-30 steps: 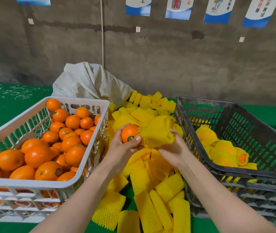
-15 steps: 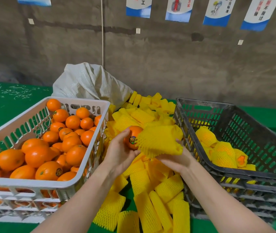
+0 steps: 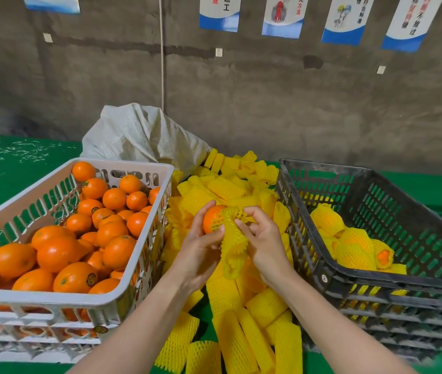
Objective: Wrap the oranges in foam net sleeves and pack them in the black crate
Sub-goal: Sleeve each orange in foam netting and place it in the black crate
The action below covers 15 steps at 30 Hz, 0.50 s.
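My left hand (image 3: 198, 247) grips a bare orange (image 3: 211, 217) over the middle of the table. A yellow foam net sleeve (image 3: 232, 244) lies stretched across the orange's right side and hangs down between both hands. My right hand (image 3: 263, 238) pinches that sleeve at its upper end. The black crate (image 3: 322, 276) stands to the right, with several wrapped oranges (image 3: 349, 244) lying in it. To the left, a white crate (image 3: 139, 268) is full of bare oranges (image 3: 60, 249).
A heap of loose yellow foam sleeves (image 3: 241, 333) covers the green table (image 3: 12, 168) between the two crates. A grey woven sack (image 3: 139, 136) slumps behind the heap against the concrete wall. Both crates sit stacked on other crates.
The sleeve, held open beside the orange earlier, now sits partly over it and droops downward. Both hands have drawn closer together and turned the sleeve more upright.
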Each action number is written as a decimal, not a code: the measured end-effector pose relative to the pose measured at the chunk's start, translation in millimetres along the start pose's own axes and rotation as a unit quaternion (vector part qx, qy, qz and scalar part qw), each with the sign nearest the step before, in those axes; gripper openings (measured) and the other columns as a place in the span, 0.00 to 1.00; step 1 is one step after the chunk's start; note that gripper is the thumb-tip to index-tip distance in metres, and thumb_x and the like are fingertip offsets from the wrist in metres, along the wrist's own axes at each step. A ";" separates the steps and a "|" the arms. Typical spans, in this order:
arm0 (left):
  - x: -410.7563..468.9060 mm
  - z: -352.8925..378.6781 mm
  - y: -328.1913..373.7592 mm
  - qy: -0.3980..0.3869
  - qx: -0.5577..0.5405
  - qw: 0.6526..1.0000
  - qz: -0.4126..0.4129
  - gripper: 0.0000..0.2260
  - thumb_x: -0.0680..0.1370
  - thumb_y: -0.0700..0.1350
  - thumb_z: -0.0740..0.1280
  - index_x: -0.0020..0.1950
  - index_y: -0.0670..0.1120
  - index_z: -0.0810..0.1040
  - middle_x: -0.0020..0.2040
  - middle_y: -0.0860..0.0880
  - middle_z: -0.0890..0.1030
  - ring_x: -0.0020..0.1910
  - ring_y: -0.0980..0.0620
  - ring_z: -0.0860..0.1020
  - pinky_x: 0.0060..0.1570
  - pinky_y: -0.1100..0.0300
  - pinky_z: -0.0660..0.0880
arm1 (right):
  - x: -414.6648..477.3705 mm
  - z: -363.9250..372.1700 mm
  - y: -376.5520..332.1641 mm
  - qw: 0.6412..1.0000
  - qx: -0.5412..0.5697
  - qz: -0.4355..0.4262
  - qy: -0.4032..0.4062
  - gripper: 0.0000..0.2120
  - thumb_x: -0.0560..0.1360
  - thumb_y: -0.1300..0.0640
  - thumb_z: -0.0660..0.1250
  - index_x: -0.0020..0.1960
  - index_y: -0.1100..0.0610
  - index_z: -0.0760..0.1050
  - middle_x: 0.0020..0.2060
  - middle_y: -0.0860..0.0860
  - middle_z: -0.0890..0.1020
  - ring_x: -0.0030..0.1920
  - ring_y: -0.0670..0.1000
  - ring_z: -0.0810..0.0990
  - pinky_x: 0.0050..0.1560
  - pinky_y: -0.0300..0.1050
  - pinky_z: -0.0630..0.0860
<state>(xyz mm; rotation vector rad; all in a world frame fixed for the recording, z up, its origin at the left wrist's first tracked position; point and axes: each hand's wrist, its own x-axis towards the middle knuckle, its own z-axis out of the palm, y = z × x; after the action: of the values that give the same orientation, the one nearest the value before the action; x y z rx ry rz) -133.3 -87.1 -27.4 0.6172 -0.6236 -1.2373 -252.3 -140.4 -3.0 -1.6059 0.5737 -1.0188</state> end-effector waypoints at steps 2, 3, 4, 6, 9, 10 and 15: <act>1.8 -1.5 1.2 0.006 0.018 1.000 0.016 0.27 0.70 0.33 0.68 0.65 0.55 0.75 0.51 0.41 0.82 0.41 0.46 0.82 0.35 0.57 0.79 | -1.9 -0.3 1.8 0.993 -0.106 -0.041 0.031 0.06 0.78 0.60 0.63 0.46 0.49 0.71 0.32 0.58 0.79 0.31 0.50 0.73 0.30 0.51 0.70; 2.3 -2.0 2.6 0.010 0.032 0.999 0.024 0.28 0.69 0.34 0.69 0.66 0.56 0.75 0.49 0.43 0.83 0.40 0.48 0.82 0.35 0.58 0.79 | -2.6 -1.8 2.3 0.985 -0.151 -0.069 0.045 0.08 0.77 0.59 0.64 0.45 0.46 0.71 0.31 0.50 0.78 0.30 0.45 0.72 0.31 0.47 0.69; 2.3 -2.3 3.9 0.006 0.041 0.999 0.032 0.28 0.69 0.35 0.69 0.66 0.55 0.74 0.44 0.44 0.83 0.37 0.50 0.82 0.35 0.59 0.79 | -3.4 -3.8 1.9 0.978 -0.179 -0.094 0.055 0.09 0.77 0.58 0.64 0.45 0.45 0.71 0.31 0.45 0.76 0.31 0.43 0.72 0.33 0.42 0.69; 1.1 -0.4 6.2 -0.014 0.015 0.999 0.033 0.25 0.70 0.36 0.66 0.66 0.51 0.73 0.33 0.48 0.82 0.32 0.53 0.81 0.34 0.60 0.78 | -5.4 -7.4 0.5 0.969 -0.204 -0.126 0.060 0.05 0.77 0.56 0.64 0.46 0.45 0.71 0.34 0.45 0.76 0.36 0.46 0.74 0.39 0.43 0.71; 3.7 0.9 4.4 0.002 -0.053 0.998 0.018 0.10 0.69 0.39 0.65 0.50 0.43 0.73 0.33 0.46 0.79 0.33 0.50 0.81 0.36 0.55 0.81 | -5.5 -4.8 -0.7 0.974 -0.180 -0.126 0.049 0.05 0.77 0.55 0.65 0.46 0.45 0.71 0.35 0.46 0.75 0.36 0.47 0.73 0.40 0.42 0.70; 4.9 1.5 2.0 0.015 -0.068 0.998 0.013 0.10 0.69 0.41 0.66 0.48 0.42 0.73 0.35 0.45 0.81 0.35 0.49 0.82 0.37 0.54 0.81 | -4.6 -1.6 0.0 0.978 -0.165 -0.117 0.049 0.05 0.77 0.56 0.65 0.45 0.46 0.71 0.34 0.44 0.74 0.35 0.43 0.72 0.37 0.39 0.69; 11.1 13.4 -8.6 0.143 0.003 0.989 0.021 0.31 0.68 0.58 0.70 0.67 0.47 0.71 0.54 0.45 0.83 0.53 0.48 0.82 0.47 0.52 0.80 | -2.7 12.0 9.2 0.987 -0.114 -0.078 0.084 0.07 0.77 0.59 0.65 0.43 0.48 0.70 0.35 0.46 0.75 0.37 0.42 0.74 0.38 0.41 0.71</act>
<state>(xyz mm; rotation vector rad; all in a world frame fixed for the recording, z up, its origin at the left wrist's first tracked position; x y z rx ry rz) -146.4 -100.9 -23.5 0.7664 -0.3968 -1.0830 -242.2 -134.5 -13.0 -1.7976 0.7080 -1.2504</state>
